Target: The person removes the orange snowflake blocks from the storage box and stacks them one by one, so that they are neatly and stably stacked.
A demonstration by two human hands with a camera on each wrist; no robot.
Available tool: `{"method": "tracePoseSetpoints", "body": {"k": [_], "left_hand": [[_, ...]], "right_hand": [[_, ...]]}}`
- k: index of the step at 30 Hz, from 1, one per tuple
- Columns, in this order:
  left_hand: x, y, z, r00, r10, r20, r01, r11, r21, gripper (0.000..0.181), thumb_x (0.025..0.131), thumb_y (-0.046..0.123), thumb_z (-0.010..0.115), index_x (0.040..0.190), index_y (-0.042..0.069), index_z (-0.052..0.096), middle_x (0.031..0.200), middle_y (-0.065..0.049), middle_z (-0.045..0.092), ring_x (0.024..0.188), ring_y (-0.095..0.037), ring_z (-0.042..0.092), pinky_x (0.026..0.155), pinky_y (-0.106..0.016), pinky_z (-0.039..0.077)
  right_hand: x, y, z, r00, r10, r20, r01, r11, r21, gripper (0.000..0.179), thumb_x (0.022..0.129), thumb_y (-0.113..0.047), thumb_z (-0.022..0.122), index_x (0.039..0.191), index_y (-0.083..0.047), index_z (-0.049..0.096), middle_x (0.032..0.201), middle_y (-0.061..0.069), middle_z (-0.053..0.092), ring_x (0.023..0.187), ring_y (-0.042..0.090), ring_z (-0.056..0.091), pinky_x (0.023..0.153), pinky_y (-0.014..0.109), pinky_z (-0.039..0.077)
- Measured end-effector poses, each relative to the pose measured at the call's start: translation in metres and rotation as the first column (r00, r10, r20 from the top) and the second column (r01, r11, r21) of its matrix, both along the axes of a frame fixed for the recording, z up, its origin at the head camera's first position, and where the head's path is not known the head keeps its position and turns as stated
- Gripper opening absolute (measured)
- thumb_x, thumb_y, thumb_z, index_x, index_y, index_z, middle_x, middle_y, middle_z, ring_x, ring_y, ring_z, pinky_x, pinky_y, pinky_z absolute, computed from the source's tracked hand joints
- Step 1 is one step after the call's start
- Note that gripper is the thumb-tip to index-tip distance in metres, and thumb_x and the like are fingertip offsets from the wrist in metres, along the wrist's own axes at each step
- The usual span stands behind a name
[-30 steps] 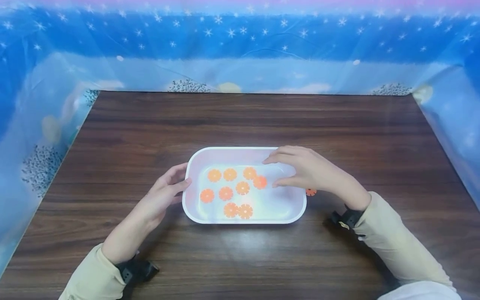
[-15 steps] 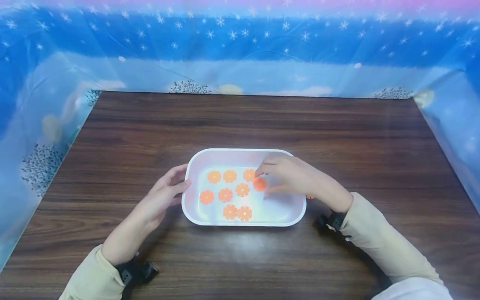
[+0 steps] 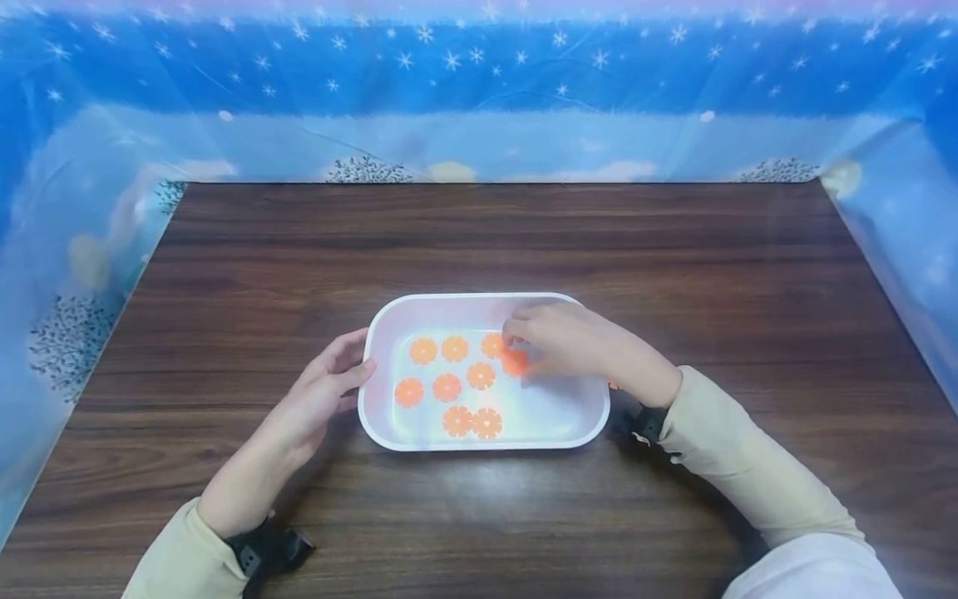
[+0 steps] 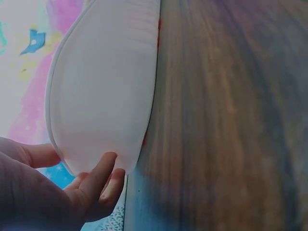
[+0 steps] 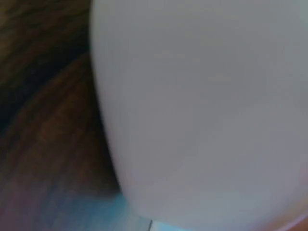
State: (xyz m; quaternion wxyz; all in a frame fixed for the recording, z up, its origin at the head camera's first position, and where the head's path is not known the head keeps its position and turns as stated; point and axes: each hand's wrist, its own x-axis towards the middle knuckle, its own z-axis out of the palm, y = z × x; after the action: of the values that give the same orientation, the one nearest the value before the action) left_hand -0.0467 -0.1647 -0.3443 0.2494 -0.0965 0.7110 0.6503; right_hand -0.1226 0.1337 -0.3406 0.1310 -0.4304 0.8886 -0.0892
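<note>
- Two hands at work: my left hand [image 3: 325,383] grips the white tray [image 3: 557,416] by its left end, thumb at the rim.
- My right hand [image 3: 561,337] has come further in, fingers drawn closer at one orange disc [image 3: 513,362]; whether they hold it, I can't tell.
- That suggests reaching has given way to handling.
- Other orange discs [image 3: 446,388] lie inside.
- Beyond, desk [image 3: 479,237], then snowflake-printed cloth [image 3: 509,100].

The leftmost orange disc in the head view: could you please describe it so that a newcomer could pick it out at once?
On the brown table is a white tray, its left end held by the left hand. Within its rim shows a notched orange disc, touching no other and farthest left of them all.
</note>
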Motion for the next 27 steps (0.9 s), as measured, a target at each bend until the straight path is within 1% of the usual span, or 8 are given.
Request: {"method": "tracePoseSetpoints", "body": {"k": [4, 11, 13, 18, 23, 27], "left_hand": [[0.001, 0.001, 0.000, 1.000, 0.002, -0.001, -0.002, 1.000, 0.005, 0.056, 0.098, 0.019, 0.045, 0.148, 0.012, 0.021, 0.149, -0.015, 0.024, 0.133, -0.033, 0.027, 0.103, -0.049, 0.026], [0.002, 0.000, 0.001, 1.000, 0.007, 0.006, -0.007, 1.000, 0.002, 0.056, 0.098, 0.021, 0.046, 0.148, 0.014, 0.021, 0.149, -0.015, 0.023, 0.134, -0.034, 0.025, 0.104, -0.052, 0.024], [0.001, 0.000, 0.001, 1.000, 0.011, 0.009, -0.011, 1.000, -0.003, 0.056, 0.098, 0.021, 0.046, 0.148, 0.014, 0.022, 0.149, -0.015, 0.023, 0.134, -0.034, 0.025, 0.104, -0.053, 0.024], [0.002, -0.001, 0.000, 1.000, 0.009, 0.006, -0.009, 1.000, -0.004, 0.055, 0.098, 0.021, 0.045, 0.147, 0.013, 0.021, 0.149, -0.015, 0.023, 0.133, -0.034, 0.027, 0.102, -0.051, 0.026], [0.001, 0.000, 0.000, 1.000, 0.003, 0.000, -0.003, 1.000, -0.006, 0.055, 0.098, 0.021, 0.045, 0.148, 0.013, 0.021, 0.149, -0.016, 0.023, 0.130, -0.034, 0.032, 0.099, -0.048, 0.032], [0.001, 0.000, 0.001, 1.000, 0.001, -0.004, -0.001, 1.000, -0.017, 0.055, 0.098, 0.021, 0.044, 0.148, 0.013, 0.021, 0.148, -0.016, 0.023, 0.129, -0.033, 0.033, 0.098, -0.047, 0.033]], "right_hand": [[-0.001, -0.005, -0.004, 1.000, -0.023, -0.012, 0.024, 0.998, 0.053, 0.038, 0.070, -0.030, 0.082, 0.100, -0.014, 0.065, 0.083, -0.003, 0.056, 0.074, 0.014, 0.051, 0.070, 0.029, 0.043], [0.001, -0.012, -0.008, 0.992, -0.117, 0.038, 0.114, 0.991, 0.071, 0.035, 0.069, -0.030, 0.083, 0.096, -0.014, 0.068, 0.083, -0.005, 0.057, 0.076, 0.013, 0.052, 0.072, 0.029, 0.043], [0.001, -0.013, -0.008, 0.990, -0.133, 0.054, 0.129, 0.989, 0.066, 0.034, 0.070, -0.030, 0.083, 0.095, -0.015, 0.067, 0.082, -0.005, 0.057, 0.077, 0.013, 0.052, 0.072, 0.028, 0.042], [0.001, -0.013, -0.010, 0.987, -0.138, 0.086, 0.134, 0.990, 0.050, 0.033, 0.070, -0.031, 0.082, 0.093, -0.014, 0.064, 0.082, -0.005, 0.054, 0.076, 0.013, 0.050, 0.071, 0.027, 0.041], [0.003, -0.012, -0.010, 0.983, -0.151, 0.100, 0.148, 0.988, 0.035, 0.033, 0.071, -0.027, 0.082, 0.089, -0.010, 0.060, 0.078, -0.001, 0.051, 0.073, 0.015, 0.049, 0.068, 0.026, 0.041], [0.005, -0.012, -0.010, 0.980, -0.172, 0.104, 0.172, 0.985, 0.014, 0.032, 0.071, -0.025, 0.082, 0.086, -0.008, 0.059, 0.077, 0.000, 0.049, 0.070, 0.015, 0.047, 0.066, 0.025, 0.040]]}}
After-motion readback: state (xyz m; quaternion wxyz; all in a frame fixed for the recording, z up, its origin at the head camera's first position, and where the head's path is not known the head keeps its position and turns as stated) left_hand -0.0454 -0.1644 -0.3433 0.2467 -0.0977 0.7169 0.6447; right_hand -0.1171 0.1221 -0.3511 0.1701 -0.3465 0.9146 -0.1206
